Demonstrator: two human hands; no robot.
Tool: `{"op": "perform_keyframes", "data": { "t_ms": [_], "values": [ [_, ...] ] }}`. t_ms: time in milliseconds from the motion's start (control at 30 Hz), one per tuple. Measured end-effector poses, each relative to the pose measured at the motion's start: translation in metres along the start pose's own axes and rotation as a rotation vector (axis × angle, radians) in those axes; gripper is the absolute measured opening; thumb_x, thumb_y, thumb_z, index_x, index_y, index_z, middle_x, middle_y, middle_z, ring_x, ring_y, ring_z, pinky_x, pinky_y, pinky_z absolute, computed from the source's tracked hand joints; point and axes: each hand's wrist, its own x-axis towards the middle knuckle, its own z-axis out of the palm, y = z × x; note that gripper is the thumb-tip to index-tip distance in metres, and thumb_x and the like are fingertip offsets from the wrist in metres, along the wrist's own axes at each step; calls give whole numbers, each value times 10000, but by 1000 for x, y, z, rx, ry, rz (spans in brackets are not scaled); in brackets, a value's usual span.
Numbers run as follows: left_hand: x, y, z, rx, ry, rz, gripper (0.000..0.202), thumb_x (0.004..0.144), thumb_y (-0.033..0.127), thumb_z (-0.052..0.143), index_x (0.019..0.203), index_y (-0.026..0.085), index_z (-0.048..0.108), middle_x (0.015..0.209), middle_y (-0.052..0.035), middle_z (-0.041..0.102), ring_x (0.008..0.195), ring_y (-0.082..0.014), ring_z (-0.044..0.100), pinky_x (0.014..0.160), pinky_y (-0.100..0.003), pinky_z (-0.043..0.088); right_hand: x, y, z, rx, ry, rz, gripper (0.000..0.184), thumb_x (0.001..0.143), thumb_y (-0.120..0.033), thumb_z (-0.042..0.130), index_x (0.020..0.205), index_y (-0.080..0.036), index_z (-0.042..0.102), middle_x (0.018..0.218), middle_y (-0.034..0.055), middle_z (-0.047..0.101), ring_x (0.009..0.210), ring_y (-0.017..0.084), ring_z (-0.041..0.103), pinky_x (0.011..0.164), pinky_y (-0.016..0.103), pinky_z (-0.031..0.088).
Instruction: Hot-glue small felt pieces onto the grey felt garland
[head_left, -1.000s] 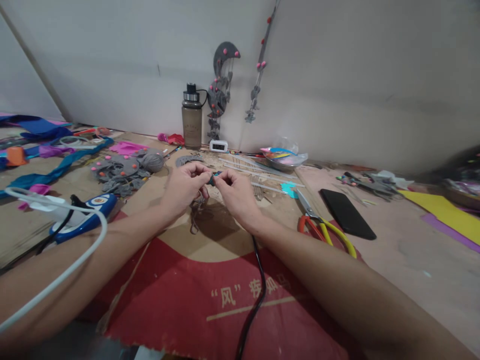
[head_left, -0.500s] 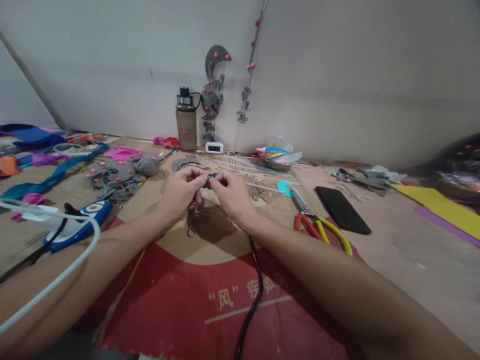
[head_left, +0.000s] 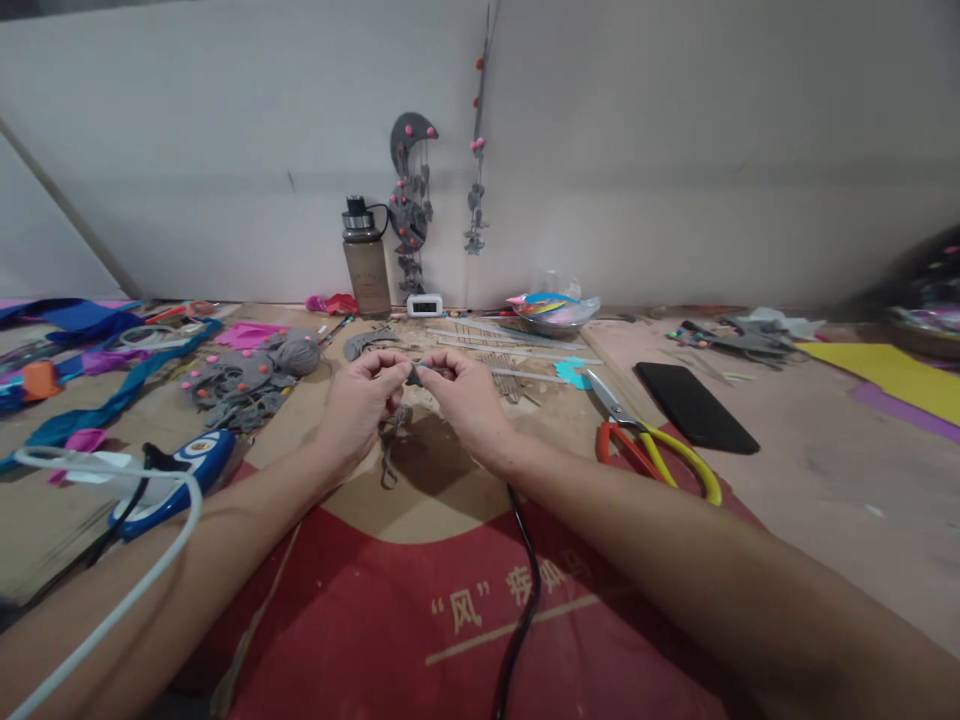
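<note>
My left hand (head_left: 364, 405) and my right hand (head_left: 466, 400) meet over the middle of the cardboard, fingertips almost touching. Both pinch one small dark grey piece (head_left: 414, 375), which looks like felt; the fingers cover most of it. Below my left hand dangles a thin grey strand (head_left: 388, 462) with a looped lower end. Just beyond the hands lie a grey felt crescent (head_left: 369, 342) and several pale glue sticks (head_left: 525, 352). Scissors (head_left: 637, 440) with one red and one yellow handle rest right of my right hand, near a cyan scrap (head_left: 574, 373).
A pile of grey felt shapes (head_left: 244, 385), yarn and a blue-and-white device (head_left: 180, 480) lie left. A white cable (head_left: 161, 570) crosses my left forearm. Behind stand a bottle (head_left: 366, 270) and a small clock (head_left: 425, 306). A black phone (head_left: 696, 407) lies right.
The camera view has tilted and shifted slightly, so the background sits lower. Both hands keep their pinch on the small piece; the strand beneath hangs a little differently.
</note>
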Motion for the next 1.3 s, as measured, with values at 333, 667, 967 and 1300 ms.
{"op": "perform_keyframes", "data": {
  "t_ms": [333, 667, 967, 1300],
  "values": [
    [0, 0, -2, 58, -41, 3, 181, 732, 328, 628, 724, 150, 592, 464, 45, 442, 380, -55, 343, 355, -186, 160, -1, 3, 1, 70, 14, 15, 116, 707, -284, 556, 694, -168, 550, 638, -38, 525, 597, 96, 442, 600, 239, 351],
    [1, 12, -6, 369, -82, 119, 220, 719, 340, 654, 812, 140, 654, 528, 38, 512, 435, -67, 413, 420, -196, 304, -2, 5, -2, -34, -4, -37, 111, 731, -281, 529, 702, -178, 555, 666, -16, 568, 614, 113, 472, 592, 242, 360],
    [-4, 22, -1, 699, -50, 218, 127, 706, 248, 584, 723, 151, 663, 614, 1, 624, 520, -103, 514, 511, -209, 387, -5, 15, -2, -210, 40, -126, 106, 744, -287, 524, 731, -190, 565, 677, -20, 538, 641, 118, 447, 611, 242, 346],
    [6, -12, -9, 535, -91, 144, 165, 740, 305, 571, 768, 172, 664, 542, 9, 580, 471, -104, 466, 440, -198, 311, -2, 28, 2, -280, 66, -58, 93, 730, -270, 510, 695, -197, 557, 656, -18, 534, 656, 133, 458, 606, 242, 351]
  ]
}}
